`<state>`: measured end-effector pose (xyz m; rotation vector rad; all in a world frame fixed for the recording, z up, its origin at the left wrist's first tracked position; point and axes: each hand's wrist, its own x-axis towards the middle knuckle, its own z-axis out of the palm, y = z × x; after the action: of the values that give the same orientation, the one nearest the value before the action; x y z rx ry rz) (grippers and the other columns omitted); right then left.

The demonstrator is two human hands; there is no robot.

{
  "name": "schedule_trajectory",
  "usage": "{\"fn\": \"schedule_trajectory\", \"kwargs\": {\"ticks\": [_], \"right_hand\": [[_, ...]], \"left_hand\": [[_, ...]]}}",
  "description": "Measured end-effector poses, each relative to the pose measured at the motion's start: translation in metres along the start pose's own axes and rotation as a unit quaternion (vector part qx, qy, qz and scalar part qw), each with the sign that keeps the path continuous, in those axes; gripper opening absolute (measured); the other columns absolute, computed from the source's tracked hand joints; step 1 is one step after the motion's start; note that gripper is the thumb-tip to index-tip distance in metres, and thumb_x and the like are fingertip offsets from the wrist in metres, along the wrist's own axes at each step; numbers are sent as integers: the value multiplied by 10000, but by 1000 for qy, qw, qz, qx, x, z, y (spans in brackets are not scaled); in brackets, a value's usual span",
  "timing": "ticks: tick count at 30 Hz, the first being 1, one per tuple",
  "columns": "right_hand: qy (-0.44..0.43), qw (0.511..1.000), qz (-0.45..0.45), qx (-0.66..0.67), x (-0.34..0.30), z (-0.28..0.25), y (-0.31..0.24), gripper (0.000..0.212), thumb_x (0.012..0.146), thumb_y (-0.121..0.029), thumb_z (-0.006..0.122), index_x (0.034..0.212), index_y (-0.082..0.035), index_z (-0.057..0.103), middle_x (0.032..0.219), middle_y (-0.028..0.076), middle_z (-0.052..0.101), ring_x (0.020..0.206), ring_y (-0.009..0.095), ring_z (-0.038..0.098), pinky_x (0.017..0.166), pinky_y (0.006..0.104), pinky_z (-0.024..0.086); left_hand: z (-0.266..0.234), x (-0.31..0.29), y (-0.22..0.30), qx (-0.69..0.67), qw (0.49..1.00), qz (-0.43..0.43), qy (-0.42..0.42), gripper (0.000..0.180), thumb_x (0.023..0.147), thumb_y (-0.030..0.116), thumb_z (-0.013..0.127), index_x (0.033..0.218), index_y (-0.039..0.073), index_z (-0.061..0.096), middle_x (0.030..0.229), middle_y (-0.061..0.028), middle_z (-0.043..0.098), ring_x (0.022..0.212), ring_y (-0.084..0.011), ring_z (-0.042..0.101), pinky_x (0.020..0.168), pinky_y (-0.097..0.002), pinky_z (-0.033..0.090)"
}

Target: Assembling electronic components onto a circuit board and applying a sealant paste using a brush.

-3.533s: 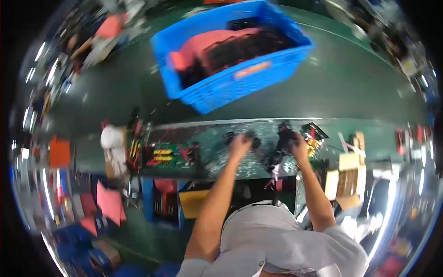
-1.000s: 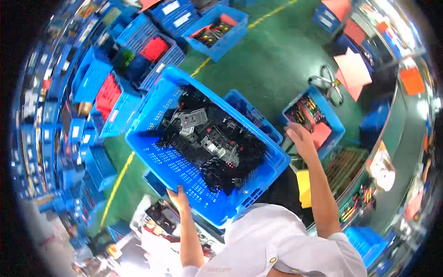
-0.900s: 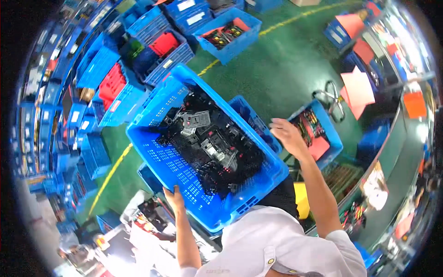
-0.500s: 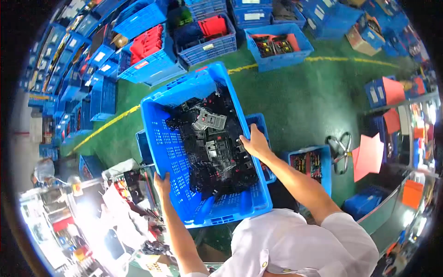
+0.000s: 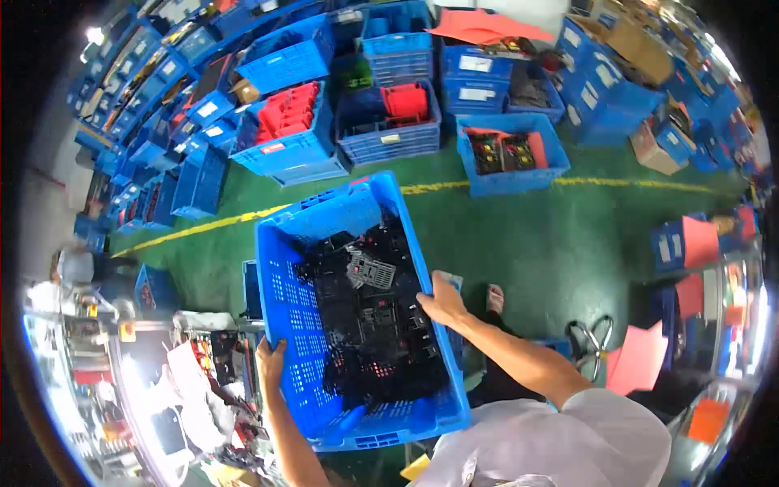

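A large blue plastic crate [image 5: 296,325] with slotted walls hangs tilted in front of me, carried between both hands. Many black plastic parts are heaped in it, and a few grey slotted plastic pieces [image 5: 372,271] lie on top. My left hand [image 5: 270,363] grips the crate's left rim, its thumb showing at the edge. Along the right rim, my right hand [image 5: 444,300] is closed on the edge, fingers partly hidden behind it.
Ahead, past a yellow floor line [image 5: 633,182], stand stacked blue crates, one with red parts [image 5: 288,112]. A crate of mixed parts [image 5: 507,154] sits on the green floor. Left is a bright cluttered workbench [image 5: 150,390]; right, pink sheets [image 5: 637,357] beside a metal-framed stool [image 5: 596,345].
The crate stays in both hands, sitting slightly lower in view. The surroundings have shifted downward, showing more of the far stacks. A foot now shows right of the crate.
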<state>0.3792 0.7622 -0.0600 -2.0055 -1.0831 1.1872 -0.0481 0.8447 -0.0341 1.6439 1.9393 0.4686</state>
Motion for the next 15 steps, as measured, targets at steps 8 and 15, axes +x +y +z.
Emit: {"fn": "schedule_trajectory", "kwargs": {"ticks": [8,15], "right_hand": [[-25,995,-99,12,90,-172,-9,394,791,-269,690,1027,10,542,956,289,637,922,464,626,796,512,477],[30,989,-143,3,129,-291,74,438,821,-176,687,1185,46,586,1100,207,662,1034,314,637,925,415,472]], "left_hand": [[49,-75,158,-161,979,-120,19,342,809,119,662,1125,-14,667,970,-139,724,872,-209,681,787,-353,526],[165,-79,243,-136,986,-89,-18,393,804,182,676,1158,17,628,1010,-193,711,939,-292,689,805,-394,517]]}}
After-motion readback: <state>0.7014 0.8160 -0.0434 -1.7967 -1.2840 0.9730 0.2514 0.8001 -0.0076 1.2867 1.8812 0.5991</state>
